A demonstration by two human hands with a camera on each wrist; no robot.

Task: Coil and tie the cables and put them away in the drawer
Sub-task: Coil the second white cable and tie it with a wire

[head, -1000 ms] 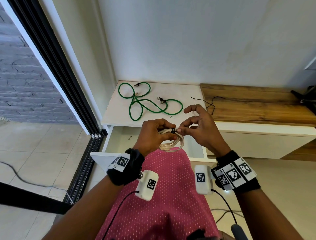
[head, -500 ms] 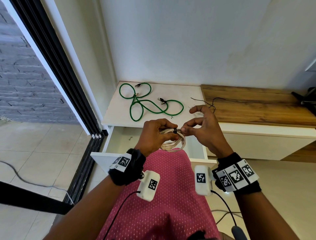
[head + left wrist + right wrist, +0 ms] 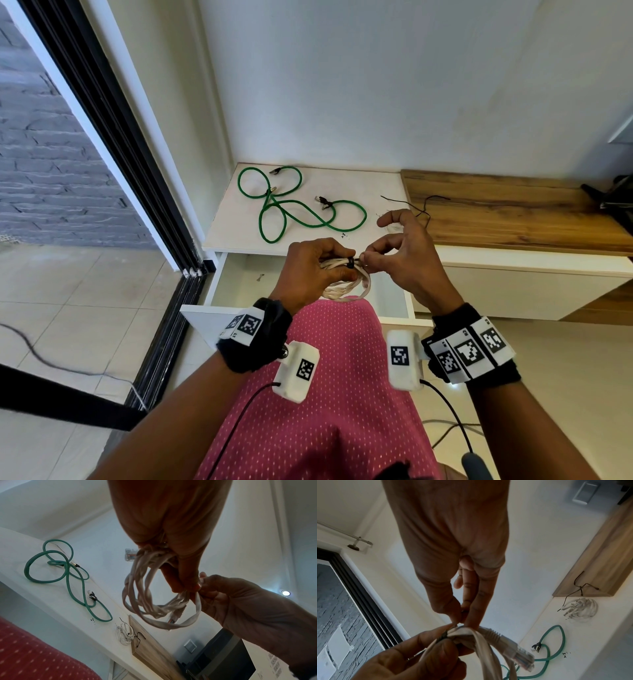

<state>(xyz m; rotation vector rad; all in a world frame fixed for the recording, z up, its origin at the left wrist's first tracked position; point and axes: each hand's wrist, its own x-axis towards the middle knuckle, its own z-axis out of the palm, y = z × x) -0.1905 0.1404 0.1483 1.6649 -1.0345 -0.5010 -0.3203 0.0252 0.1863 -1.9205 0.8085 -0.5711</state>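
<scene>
A person's left hand (image 3: pixel 313 267) grips a coiled cream cable (image 3: pixel 346 279) above the open drawer (image 3: pixel 236 277); the right hand (image 3: pixel 399 255) pinches what seems its black tie (image 3: pixel 350 262). A loose green cable (image 3: pixel 294 212) sprawls on the cabinet top (image 3: pixel 376 185).

The head view looks steeply down from above at the white table (image 3: pixel 308 222) at mid-frame. The left wrist view looks up from close beneath its palm, table at lower left. The right wrist view looks up likewise, table at lower right. All three share the green cable (image 3: pixel 294 212) (image 3: pixel 68 577) (image 3: pixel 554 642).
</scene>
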